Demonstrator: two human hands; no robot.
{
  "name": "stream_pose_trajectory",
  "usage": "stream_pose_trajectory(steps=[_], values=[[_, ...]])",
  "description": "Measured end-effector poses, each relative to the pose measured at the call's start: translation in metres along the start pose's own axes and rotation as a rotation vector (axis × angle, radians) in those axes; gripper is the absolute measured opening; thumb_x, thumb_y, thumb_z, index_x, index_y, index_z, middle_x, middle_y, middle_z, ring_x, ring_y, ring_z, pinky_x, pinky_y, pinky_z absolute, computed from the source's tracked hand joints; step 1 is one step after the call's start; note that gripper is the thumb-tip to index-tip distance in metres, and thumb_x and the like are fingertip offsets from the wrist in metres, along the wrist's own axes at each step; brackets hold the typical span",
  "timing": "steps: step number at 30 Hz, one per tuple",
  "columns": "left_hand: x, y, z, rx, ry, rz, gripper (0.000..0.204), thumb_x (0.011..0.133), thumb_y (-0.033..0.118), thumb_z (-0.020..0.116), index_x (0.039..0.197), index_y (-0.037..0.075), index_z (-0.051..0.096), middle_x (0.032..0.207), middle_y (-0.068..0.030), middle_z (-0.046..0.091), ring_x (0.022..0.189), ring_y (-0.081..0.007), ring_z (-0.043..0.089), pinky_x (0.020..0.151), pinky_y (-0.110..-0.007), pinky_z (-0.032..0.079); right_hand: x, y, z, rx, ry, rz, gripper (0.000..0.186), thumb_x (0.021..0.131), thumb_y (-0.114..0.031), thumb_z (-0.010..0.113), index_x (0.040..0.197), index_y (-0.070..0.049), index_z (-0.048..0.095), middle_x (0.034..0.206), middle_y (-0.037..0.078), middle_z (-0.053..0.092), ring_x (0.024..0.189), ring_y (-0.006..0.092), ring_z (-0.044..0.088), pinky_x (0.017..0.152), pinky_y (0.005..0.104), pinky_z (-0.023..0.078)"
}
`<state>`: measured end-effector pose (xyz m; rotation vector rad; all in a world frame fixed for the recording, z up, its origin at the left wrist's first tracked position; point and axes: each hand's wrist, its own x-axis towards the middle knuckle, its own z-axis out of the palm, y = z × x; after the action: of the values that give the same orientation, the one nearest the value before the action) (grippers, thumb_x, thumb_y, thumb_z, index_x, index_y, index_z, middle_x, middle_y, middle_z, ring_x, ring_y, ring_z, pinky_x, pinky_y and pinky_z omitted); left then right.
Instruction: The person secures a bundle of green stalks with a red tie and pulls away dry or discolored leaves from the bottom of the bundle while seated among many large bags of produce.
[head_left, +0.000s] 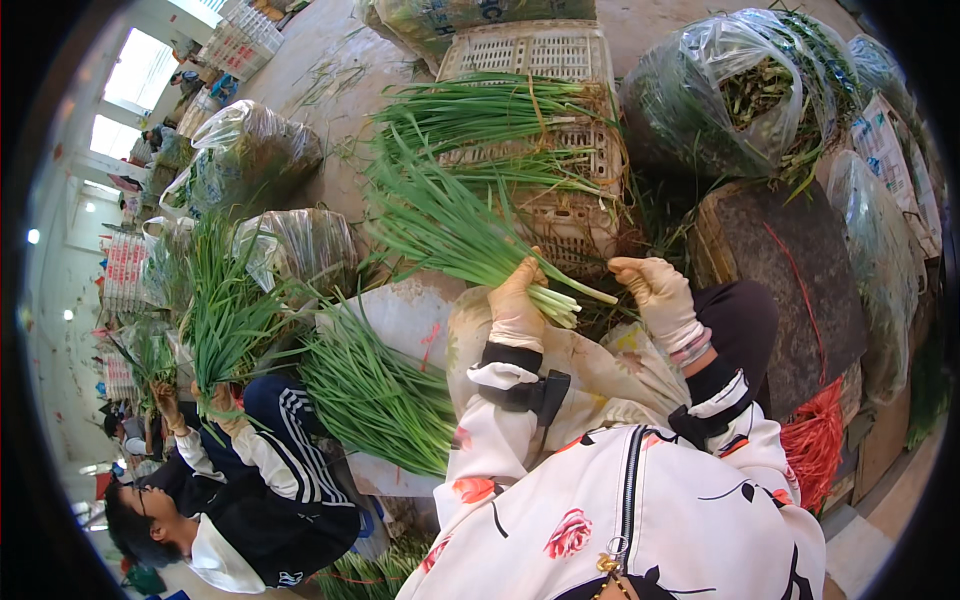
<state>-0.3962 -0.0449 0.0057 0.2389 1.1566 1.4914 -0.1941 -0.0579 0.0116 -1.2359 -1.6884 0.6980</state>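
My left hand [516, 305], in a pale thin glove, is closed around the lower stalks of a bunch of green onions [445, 225]. Their white stem ends stick out beyond the fingers toward the right, and the long green leaves fan to the upper left. Just right of those ends is my gloved right hand [655, 295], fingers pinched together; what they hold, if anything, is too small to name. On an upturned cream plastic crate [570, 225] in front of me lie more green onions [480, 110]. Another pile of green onions [375, 375] rests to my left.
A large clear bag of greens [740, 100] stands at the far right. Nearer are a dark flat-topped block [785, 270] and a bundle of red ties [815, 445]. At left, a co-worker [250, 500] holds upright greens [225, 310]; filled plastic bags [245, 150] stand beyond.
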Motion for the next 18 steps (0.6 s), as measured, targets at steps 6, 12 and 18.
stream_pose_trajectory(steps=[6,12,18], values=[[-0.002,0.004,0.002,-0.112,0.053,-0.082,0.022,0.086,0.008,0.063,0.103,-0.006,0.064,0.071,-0.0028,0.057,0.061,-0.0133,0.05,0.058,-0.025,0.043,0.005,-0.025,0.034,-0.1,-0.084,-0.055,0.021,0.074,-0.01,0.071,0.094,-0.005,0.068,0.08,0.013,0.064,0.074,0.0281,0.062,0.066,0.0349,0.049],[0.0,0.002,-0.006,-0.041,-0.028,-0.101,0.037,0.085,0.003,0.061,0.122,0.004,0.054,0.097,-0.0056,0.063,0.071,-0.0111,0.054,0.063,-0.024,0.046,-0.004,-0.011,0.053,0.739,-0.053,0.53,0.011,0.087,-0.009,0.062,0.092,-0.001,0.066,0.088,0.009,0.068,0.066,0.0145,0.059,0.062,0.0247,0.047],[-0.002,0.0,-0.002,-0.005,-0.162,0.027,0.047,0.084,0.001,0.061,0.129,0.012,0.05,0.104,-0.0058,0.063,0.074,-0.0118,0.054,0.067,-0.024,0.046,0.002,-0.015,0.039,0.906,-0.218,0.836,0.02,0.093,-0.017,0.055,0.089,-0.001,0.065,0.084,0.008,0.069,0.062,0.0082,0.055,0.056,0.0189,0.042]])
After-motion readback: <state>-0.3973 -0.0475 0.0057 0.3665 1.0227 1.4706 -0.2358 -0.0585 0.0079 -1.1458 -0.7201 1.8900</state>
